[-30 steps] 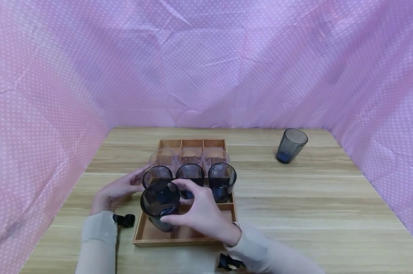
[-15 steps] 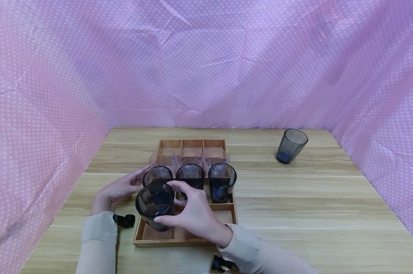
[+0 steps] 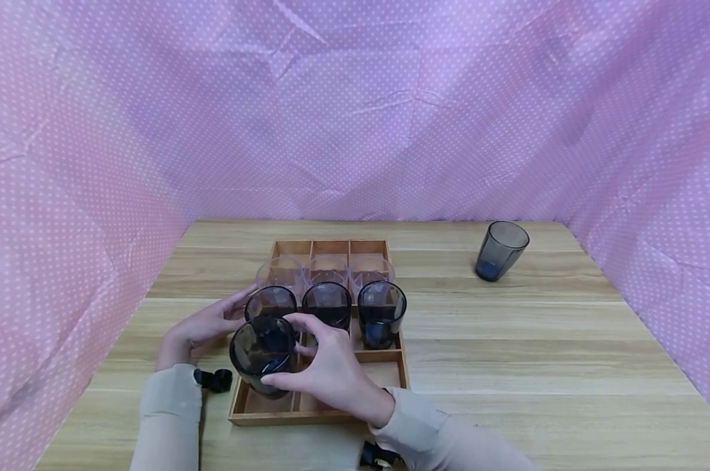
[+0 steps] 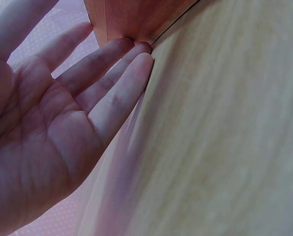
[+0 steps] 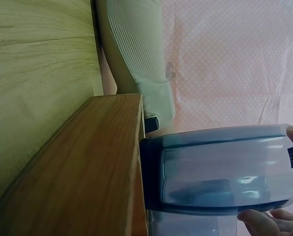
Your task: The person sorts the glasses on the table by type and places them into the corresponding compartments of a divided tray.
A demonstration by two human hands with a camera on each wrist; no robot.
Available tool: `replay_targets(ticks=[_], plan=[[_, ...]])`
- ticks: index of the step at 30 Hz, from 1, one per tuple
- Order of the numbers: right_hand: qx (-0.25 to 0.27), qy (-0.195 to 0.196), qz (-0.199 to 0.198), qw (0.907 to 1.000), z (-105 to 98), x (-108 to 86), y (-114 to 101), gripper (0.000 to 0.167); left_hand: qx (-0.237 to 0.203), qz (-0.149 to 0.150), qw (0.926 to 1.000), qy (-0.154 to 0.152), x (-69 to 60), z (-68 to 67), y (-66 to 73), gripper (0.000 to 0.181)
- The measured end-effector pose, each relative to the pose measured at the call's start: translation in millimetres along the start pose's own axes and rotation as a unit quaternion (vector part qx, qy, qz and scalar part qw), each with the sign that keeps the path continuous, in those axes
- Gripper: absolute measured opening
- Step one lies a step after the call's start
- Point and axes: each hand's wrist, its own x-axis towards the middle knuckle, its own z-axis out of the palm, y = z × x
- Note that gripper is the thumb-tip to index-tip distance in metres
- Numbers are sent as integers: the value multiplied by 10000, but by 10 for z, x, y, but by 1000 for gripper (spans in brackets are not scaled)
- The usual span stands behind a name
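My right hand [image 3: 334,366] grips a dark smoky drinking glass [image 3: 259,353] near its rim, thumb on the near side. The glass stands over the front-left compartment of a divided wooden box [image 3: 272,420]. In the right wrist view the base of this glass [image 5: 210,169] is just behind the rim of the wooden box [image 5: 82,162], partly hidden by it. My left hand [image 3: 204,324] lies at the box's left side. The left wrist view shows that hand [image 4: 53,123] with extended fingers, tips touching the wooden wall [image 4: 131,19] by the tabletop.
Dark glasses fill the box's middle row: left [image 3: 270,301], centre [image 3: 327,302] and right [image 3: 381,314]. Behind them are clear glasses [image 3: 371,267]. Another dark glass [image 3: 502,252] stands at the table's back right. Pink dotted cloth [image 3: 355,118] encloses the table.
My right hand has shifted a little left with the dark glass, moving it further over the front-left compartment. The left hand has stayed put.
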Motion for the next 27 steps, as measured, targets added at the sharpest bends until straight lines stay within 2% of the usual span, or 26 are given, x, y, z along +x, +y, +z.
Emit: replay_targets(ticks=[11,17,21,27], plan=[[-3,14,26,10000,60,-15,64,65,-125,171,9998,-71,8,-1,-17,83],[-49,23,247,9997,81,-26,89,66,-258,301,9992,-110,11,8,-19,85],[-81,-3,467,9989,86,-34,97,66,-274,257,9992,-102,6,16,6,85],[-435,-122,612,9971,108,-31,120,67,-61,127,9999,-30,-9,13,21,84]])
